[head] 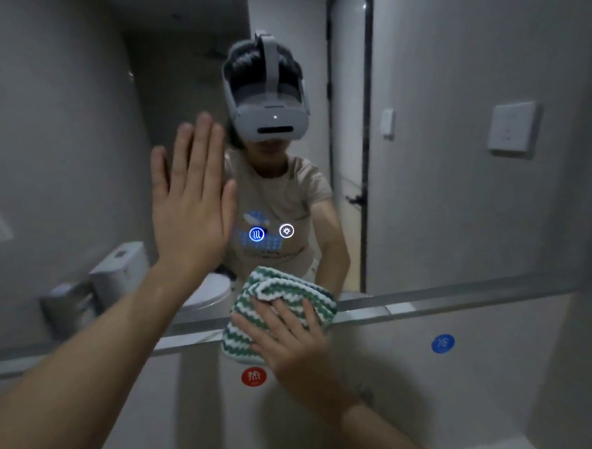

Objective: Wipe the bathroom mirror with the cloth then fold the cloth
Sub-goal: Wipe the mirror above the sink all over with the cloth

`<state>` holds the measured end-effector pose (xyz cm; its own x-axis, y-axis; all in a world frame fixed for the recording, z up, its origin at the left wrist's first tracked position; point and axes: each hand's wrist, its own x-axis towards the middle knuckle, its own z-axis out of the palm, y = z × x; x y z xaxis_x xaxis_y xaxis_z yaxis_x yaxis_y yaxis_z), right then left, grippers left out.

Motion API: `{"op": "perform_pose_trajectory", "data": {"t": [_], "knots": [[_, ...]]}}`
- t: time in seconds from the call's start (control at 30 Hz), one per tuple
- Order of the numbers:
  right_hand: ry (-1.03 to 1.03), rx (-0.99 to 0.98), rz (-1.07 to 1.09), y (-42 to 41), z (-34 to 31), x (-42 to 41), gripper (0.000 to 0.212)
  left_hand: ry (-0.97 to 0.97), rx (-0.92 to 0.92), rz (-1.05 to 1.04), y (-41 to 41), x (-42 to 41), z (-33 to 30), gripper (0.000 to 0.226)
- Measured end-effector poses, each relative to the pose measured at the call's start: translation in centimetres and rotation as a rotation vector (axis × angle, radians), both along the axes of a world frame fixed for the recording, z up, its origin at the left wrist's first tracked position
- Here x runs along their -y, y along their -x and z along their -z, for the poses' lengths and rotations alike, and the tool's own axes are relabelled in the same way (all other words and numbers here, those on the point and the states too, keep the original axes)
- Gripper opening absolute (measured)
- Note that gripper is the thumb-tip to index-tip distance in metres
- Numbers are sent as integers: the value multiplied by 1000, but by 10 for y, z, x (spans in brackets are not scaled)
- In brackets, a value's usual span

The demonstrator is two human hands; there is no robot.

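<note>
Green-and-white striped cloth (278, 314) sat at the mirror's (455, 147) bottom edge. Going left to right: left hand (192, 202) was flat on the glass, fingers straight, probably bracing. Right hand (290, 341) pressed the cloth with spread fingers, looked like mid-wipe along the lower frame. Lit touch icons (271, 232) sat just above, easy to trigger. Red sticker (254, 376) and blue sticker (443, 343) were below.

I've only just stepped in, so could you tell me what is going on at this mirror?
A person is wiping a bathroom mirror. The right hand presses a green-and-white striped cloth against the mirror's bottom edge, above a red sticker on the wall. The left hand is held up flat with straight fingers in front of the glass; contact is unclear. The cloth is bunched, not yet folded.
</note>
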<state>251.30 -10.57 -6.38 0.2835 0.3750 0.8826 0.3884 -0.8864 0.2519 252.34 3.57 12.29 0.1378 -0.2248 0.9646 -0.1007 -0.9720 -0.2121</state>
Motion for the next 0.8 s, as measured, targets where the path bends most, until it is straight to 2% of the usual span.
{"op": "perform_pose_trajectory", "data": {"t": [0.07,0.17,0.4,0.63,0.8], "knots": [[24,0,-24,-1,-8,14,42,-54,13,-4,0,-16,18,53],[103,-11,49,-8,-18,49,42,-86,31,10,3,-29,31,53],[-214,10,282,-17,-67,131,51,-8,68,-15,-4,-33,56,54],[-430,50,253,-25,-145,103,51,16,59,5,-6,-31,57,54],[-416,126,186,-28,-207,71,52,-1,62,-15,-8,-32,58,53]]}}
